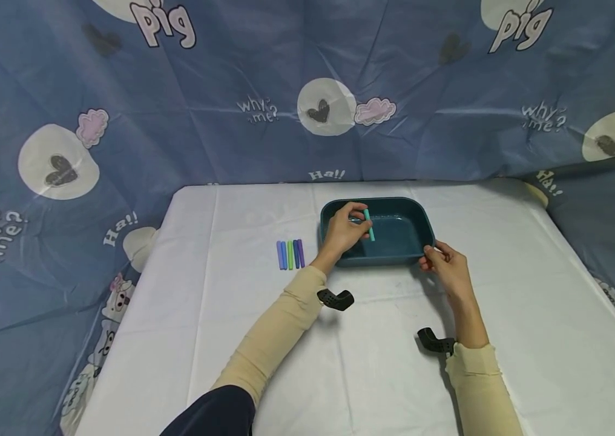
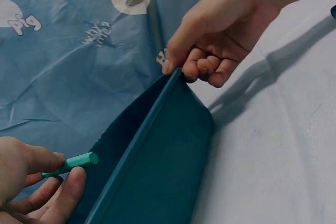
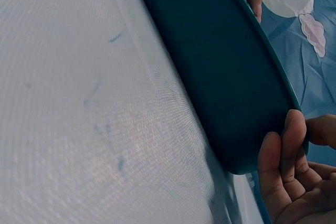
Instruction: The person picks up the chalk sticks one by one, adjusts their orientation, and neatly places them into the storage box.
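Observation:
My left hand (image 1: 343, 230) pinches a teal-green crayon (image 1: 369, 225) between thumb and fingers, above the inside of a dark teal rectangular tray (image 1: 376, 261). In the left wrist view the solid round end of the crayon (image 2: 84, 161) sticks out past the fingertips, beside the tray's wall. At the tray's near right corner, my right hand (image 1: 451, 269) grips the rim, thumb on top and fingers against the outer side; the right wrist view shows these fingers (image 3: 286, 156) too. Left of the tray, several crayons (image 1: 290, 255) in blue, green and purple lie side by side in a row.
A white cloth (image 1: 242, 303) covers the table. Behind it and at both sides hangs a blue printed curtain (image 1: 253, 145). Each wrist bears a black camera mount, one near the tray's front left and one nearer the front right.

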A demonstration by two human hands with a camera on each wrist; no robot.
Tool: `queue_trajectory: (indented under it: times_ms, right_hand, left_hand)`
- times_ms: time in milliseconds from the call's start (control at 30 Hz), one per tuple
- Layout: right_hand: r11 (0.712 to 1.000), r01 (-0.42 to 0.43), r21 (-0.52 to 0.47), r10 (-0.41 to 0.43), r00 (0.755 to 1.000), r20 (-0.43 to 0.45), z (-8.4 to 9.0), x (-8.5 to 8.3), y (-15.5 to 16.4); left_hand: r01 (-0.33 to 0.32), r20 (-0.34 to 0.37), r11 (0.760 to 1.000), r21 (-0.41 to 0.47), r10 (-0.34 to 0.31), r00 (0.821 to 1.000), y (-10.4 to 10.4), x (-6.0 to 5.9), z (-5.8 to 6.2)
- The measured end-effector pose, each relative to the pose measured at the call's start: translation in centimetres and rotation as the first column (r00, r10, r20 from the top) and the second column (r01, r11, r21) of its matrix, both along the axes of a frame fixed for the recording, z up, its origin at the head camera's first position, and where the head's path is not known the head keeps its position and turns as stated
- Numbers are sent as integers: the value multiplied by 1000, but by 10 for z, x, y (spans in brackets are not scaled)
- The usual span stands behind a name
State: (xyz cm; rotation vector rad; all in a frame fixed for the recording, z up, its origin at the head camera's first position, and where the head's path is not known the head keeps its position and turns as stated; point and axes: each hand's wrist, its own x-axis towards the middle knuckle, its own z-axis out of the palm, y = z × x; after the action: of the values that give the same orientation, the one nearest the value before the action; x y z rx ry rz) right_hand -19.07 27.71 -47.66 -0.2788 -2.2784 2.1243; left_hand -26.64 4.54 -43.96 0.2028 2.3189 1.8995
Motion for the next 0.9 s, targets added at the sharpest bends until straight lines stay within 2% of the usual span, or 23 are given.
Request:
queue_trajectory:
  times_ms: [233,400,633,900]
  right_hand:
    - [1000,4,-13,-4,1000,-2,-1,2,2]
    - [1000,-5,-8,5,1000,-16,1,1,2]
    - [1000,1,5,-1,1000,2,2,-2,4]
    - [1000,-25,3,25,1000,8,0,-2,4]
  left_hand:
    - [35,16,999,-1,-35,999,14,-5,-7]
    - [32,12,999,-8,-32,999,19,-9,-7]
    - [29,-3,995,-91,-29,1000,24,-10,-10]
    - [19,-4,992,-126,-19,1000,32,-13,-16]
